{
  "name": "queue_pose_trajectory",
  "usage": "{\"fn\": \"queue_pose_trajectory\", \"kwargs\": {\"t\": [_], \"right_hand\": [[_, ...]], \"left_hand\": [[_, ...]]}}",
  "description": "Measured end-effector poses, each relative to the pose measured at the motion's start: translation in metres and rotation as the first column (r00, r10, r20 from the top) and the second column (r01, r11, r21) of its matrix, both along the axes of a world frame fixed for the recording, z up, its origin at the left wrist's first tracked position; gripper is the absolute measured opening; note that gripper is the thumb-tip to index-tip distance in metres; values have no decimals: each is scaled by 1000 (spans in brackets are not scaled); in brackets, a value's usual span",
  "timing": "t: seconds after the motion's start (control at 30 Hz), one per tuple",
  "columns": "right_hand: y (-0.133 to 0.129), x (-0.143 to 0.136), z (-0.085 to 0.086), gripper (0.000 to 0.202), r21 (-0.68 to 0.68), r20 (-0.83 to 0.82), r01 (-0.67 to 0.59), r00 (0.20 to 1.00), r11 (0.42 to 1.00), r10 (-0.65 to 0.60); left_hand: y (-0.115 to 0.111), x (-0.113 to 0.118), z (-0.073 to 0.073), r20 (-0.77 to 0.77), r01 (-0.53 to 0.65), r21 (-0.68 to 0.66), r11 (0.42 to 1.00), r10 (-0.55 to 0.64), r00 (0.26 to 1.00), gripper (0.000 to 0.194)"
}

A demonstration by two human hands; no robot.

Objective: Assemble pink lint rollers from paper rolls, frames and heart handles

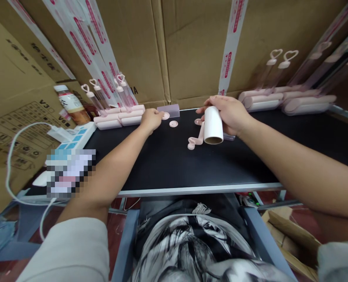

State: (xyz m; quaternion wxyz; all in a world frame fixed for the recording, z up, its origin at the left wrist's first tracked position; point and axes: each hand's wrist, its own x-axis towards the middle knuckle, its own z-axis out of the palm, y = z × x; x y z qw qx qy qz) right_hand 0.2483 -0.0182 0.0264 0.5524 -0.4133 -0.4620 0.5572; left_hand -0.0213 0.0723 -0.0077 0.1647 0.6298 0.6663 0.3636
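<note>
Watching from afar, I have the right hand (pixel 225 111) grasping a white roll (pixel 213 123) over the table (pixel 156 168), pink handle (pixel 197 140) beside it; left hand (pixel 152 120) at a disc (pixel 166 116), whether pinched I cannot tell.

At the lower left of the frame, a plain light-grey left sleeve (pixel 71 250) is seen, ended near the elbow. A matching right sleeve (pixel 339 260) is cut off by the lower-right edge. The left hand (pixel 152 120) and right hand (pixel 228 113) are left bare. At bottom centre, the lap is covered by black cloth (pixel 188 243) printed with streaky, sketch-like grey and white shapes.
</note>
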Motion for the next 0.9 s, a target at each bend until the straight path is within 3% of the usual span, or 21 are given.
{"fn": "queue_pose_trajectory", "kwargs": {"t": [0.13, 0.33, 0.43, 0.5, 0.57, 0.67, 0.77, 0.83, 0.9], "right_hand": [[2, 1, -1, 25, 16, -35, 42, 999, 999, -42], [8, 7, -3, 22, 23, -23, 77, 997, 997, -76], [13, 9, -5, 24, 26, -46, 118, 992, 993, -117], [16, 9, -6, 30, 13, -103, 159, 982, 987, -157], [18, 6, -7, 37, -12, -153, 179, 972, 984, -179], [15, -4, -7, 45, -97, -202, 177, 960, 979, -193], [6, -15, -9, 48, -150, -201, 161, 961, 975, -190], [-1, -21, -11, 49, -125, -155, 114, 979, 986, -133], [-5, -22, -11, 51, -78, -103, 63, 992, 995, -71]], "left_hand": [[-3, -12, 5, -149, -8, -53, 999, 0, 989, 26], [-7, 1, -4, -276, 67, -126, 990, -100, 956, 26], [-11, 7, -3, -274, 90, -50, 995, -100, 956, 19], [-18, 12, 1, -273, 225, 69, 972, -199, 941, 11], [-29, 20, 6, -317, 467, 210, 859, -392, 864, 26], [-53, 39, 12, -474, 749, 361, 555, -583, 660, 64], [-76, 58, 15, -585, 826, 437, 355, -586, 561, 51], [-86, 64, 19, -610, 834, 461, 302, -575, 545, 43], [-88, 60, 26, -567, 786, 512, 348, -550, 613, 45]]}}
